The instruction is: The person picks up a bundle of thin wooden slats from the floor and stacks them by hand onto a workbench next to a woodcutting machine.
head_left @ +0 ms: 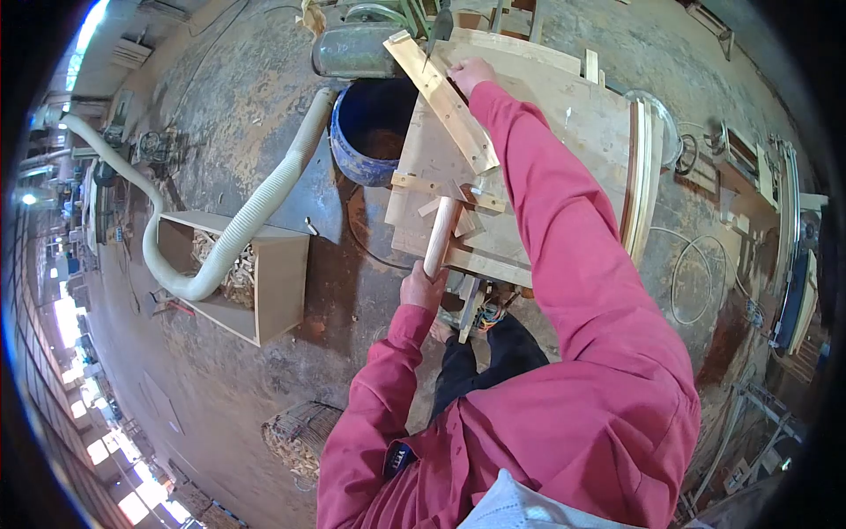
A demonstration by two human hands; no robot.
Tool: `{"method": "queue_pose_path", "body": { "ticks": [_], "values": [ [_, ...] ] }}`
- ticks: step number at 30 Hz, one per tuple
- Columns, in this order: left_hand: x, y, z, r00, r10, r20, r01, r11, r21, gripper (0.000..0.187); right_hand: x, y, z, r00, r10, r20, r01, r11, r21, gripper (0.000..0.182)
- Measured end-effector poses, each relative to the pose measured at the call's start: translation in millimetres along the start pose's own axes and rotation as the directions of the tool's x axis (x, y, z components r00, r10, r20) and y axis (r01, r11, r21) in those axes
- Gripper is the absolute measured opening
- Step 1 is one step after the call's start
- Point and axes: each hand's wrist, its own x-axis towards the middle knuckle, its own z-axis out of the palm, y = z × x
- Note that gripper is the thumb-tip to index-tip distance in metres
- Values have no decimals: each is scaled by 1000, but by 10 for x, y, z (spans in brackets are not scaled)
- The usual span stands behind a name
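Note:
My left hand (424,287) is wrapped round the near end of a pale, round wooden stick (442,231). Its far end lies over the near left part of a wooden worktable (573,123), among small wood pieces (471,220). My right hand (472,74) is closed at the far side of the table, beside a long wooden board (448,108) set at a slant. Whatever its fingers hold is hidden. Close to that hand, a narrow dark metal part (441,33), which looks like a saw's blade guide, comes down by the board.
Left of the table stands a blue drum (363,169), with a green machine housing (352,51) behind it. A ribbed hose (273,189) runs into an open box (282,286) of wood scraps. A wire basket (302,436) sits on the floor. Wooden strips (641,176) line the table's right edge.

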Motion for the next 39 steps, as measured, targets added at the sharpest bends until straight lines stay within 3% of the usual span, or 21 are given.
{"method": "queue_pose_path", "body": {
  "ticks": [4, 7, 9, 11, 12, 13, 14, 15, 16, 18, 20, 21, 24, 26, 27, 28, 30, 34, 37, 38, 39],
  "values": [
    [-32, 21, 12, 1000, -12, 17, 12, 1000, 11, 41, 38, 233, -98, 982, 56, 182, -66, 997, 50, 31],
    [-16, 60, -80, 999, -28, 34, 27, 999, 28, 39, 120, 296, -31, 991, 43, 127, -55, 994, 90, 37],
    [-18, 64, -33, 998, -47, 29, 46, 999, 26, 39, -30, 145, -8, 989, 131, -70, -117, 978, 173, 42],
    [-38, -36, 16, 994, -69, 83, 76, 994, -75, 37, -98, 96, 100, 976, -92, -197, 84, 995, -49, 48],
    [-62, -129, 44, 992, -88, 95, 100, 987, -123, 38, 0, 205, 316, 998, -10, -60, 18, 991, 133, 49],
    [-53, -23, -54, 935, -267, 233, 322, 915, -243, 34, -76, 120, 206, 999, -48, -3, 47, 966, 254, 46],
    [-142, 48, -193, 987, -107, 124, 115, 991, -61, 37, -83, 211, 412, 995, 38, 89, -77, 865, 496, 44],
    [-160, 12, -174, 985, -131, 116, 135, 991, -25, 40, -222, 100, 399, 979, 196, 51, -194, 834, 517, 45],
    [-209, 47, -262, 974, -164, 155, 172, 984, -39, 40, -420, -213, -15, 957, 256, 135, -286, 910, 300, 51],
    [-329, -44, -289, 989, -91, 120, 97, 994, -41, 37, -381, 513, 466, 958, 218, -187, -76, 819, 569, 45],
    [-382, 90, -323, 984, -140, 111, 143, 990, -14, 36, -699, 691, -27, 848, 527, -51, -140, 317, 938, 38],
    [-412, 72, -333, 984, -152, 97, 155, 988, -23, 36, -893, 469, -249, 693, 661, -289, -49, 443, 895, 31],
    [-558, -31, -355, 990, -94, 102, 98, 994, -40, 35, -1558, -687, -894, 692, 612, -384, 20, 514, 857, 28],
    [-645, -30, -415, 979, -142, 147, 164, 976, -145, 37, -1627, -983, -352, 910, 175, -376, 195, 618, 761, 31],
    [-679, -91, -379, 991, -84, 107, 97, 988, -120, 39, -1813, -1371, -45, 969, -147, -200, 248, 590, 768, 40],
    [-725, -100, -359, 990, -81, 114, 95, 987, -126, 39, -2259, -2227, -410, 908, -418, 31, 322, 743, 587, 51],
    [-750, -117, -426, 966, -148, 212, 174, 979, -110, 38, -2702, -2730, -270, 716, -691, -99, 686, 668, 288, 60],
    [-851, -362, -212, 995, 16, 101, -2, 990, -140, 41, -3561, -2890, -302, 804, -594, 23, 515, 714, 474, 53],
    [-831, -595, 154, 994, 99, 45, -87, 973, -213, 42, -4177, -2253, -134, 863, -485, 142, 385, 813, 436, 42],
    [-843, -495, -112, 973, 58, 225, -12, 979, -203, 42, -4403, -1973, -123, 899, -392, 194, 296, 872, 389, 38],
    [-767, -608, 26, 971, 90, 221, -39, 974, -222, 41, -4653, -1789, -170, 928, -320, 189, 236, 901, 363, 36]
  ]
}}
